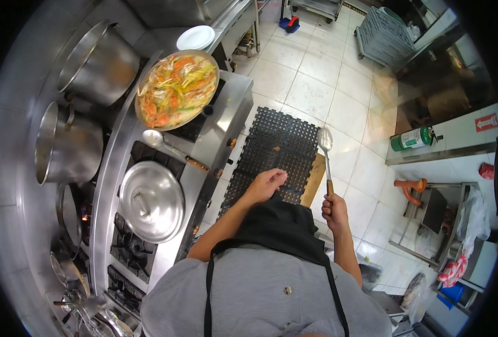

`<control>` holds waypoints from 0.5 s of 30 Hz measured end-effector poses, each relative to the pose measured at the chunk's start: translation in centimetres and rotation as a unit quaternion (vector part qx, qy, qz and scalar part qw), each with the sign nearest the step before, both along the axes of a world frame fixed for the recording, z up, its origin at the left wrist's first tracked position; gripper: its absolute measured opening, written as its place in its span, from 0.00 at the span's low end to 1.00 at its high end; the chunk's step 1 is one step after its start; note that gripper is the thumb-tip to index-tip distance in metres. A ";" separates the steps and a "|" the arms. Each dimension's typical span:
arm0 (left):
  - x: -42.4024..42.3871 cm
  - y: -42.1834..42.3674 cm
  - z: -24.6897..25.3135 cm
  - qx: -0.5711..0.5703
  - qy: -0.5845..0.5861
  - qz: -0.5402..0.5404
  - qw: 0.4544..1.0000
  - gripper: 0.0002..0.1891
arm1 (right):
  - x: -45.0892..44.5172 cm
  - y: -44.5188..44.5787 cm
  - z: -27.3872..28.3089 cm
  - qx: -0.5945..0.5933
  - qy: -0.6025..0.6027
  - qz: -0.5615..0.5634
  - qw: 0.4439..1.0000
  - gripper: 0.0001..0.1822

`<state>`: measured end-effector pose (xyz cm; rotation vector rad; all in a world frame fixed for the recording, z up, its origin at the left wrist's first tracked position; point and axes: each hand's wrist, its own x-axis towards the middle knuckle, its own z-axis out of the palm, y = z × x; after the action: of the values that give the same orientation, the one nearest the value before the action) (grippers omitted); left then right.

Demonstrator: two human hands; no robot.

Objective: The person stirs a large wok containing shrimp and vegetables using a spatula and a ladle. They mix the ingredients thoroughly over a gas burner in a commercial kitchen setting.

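Note:
My right hand [335, 209] grips the wooden handle of a slotted metal spoon [325, 141], its bowl pointing away from me over the floor. In front of my black apron [274, 223], my left hand [268, 184] has its fingers loosely curled together, with nothing visible in them. To my left on the stove stands a wide pan [177, 90] full of crab pieces, orange shellfish and green vegetable strips in a creamy sauce. Another metal spoon [175, 151] with a wooden handle lies across the stove's front. Nearer me a domed steel lid [152, 202] rests over the burners.
Two large steel stockpots [101, 63] [70, 143] stand behind the front burners. A small flame [85, 218] shows by a rear pan. White plates [195, 38] sit beyond the crab pan. Underfoot is a black rubber mat [274, 143]. A green fire extinguisher [413, 138] is at right.

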<state>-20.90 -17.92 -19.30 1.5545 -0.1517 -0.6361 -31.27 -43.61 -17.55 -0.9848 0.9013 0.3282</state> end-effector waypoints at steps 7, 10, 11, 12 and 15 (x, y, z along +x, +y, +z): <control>17.5 -10.7 -5.3 0.109 0.112 -0.036 0.987 0.17 | 11.4 -8.9 -5.8 0.011 -0.003 -0.074 0.997 0.12; 26.2 -15.8 -12.6 0.192 0.061 -0.066 0.977 0.20 | 17.9 -12.3 -7.6 0.000 0.013 -0.089 0.996 0.11; 29.1 -17.3 -15.0 0.227 0.026 -0.080 0.970 0.21 | 19.8 -13.7 -8.4 -0.022 0.026 -0.089 0.995 0.11; 32.2 -18.9 -16.1 0.261 -0.015 -0.102 0.960 0.22 | 21.0 -15.3 -9.7 -0.043 0.037 -0.097 0.994 0.11; 40.0 -23.3 -15.1 0.203 -0.006 -0.144 0.969 0.23 | 22.0 -20.5 -14.7 -0.144 0.108 -0.098 0.979 0.14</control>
<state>19.08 -41.20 -34.42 1.9506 -0.2733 -0.9291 -9.30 -64.15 -32.22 -1.1285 1.2598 0.1390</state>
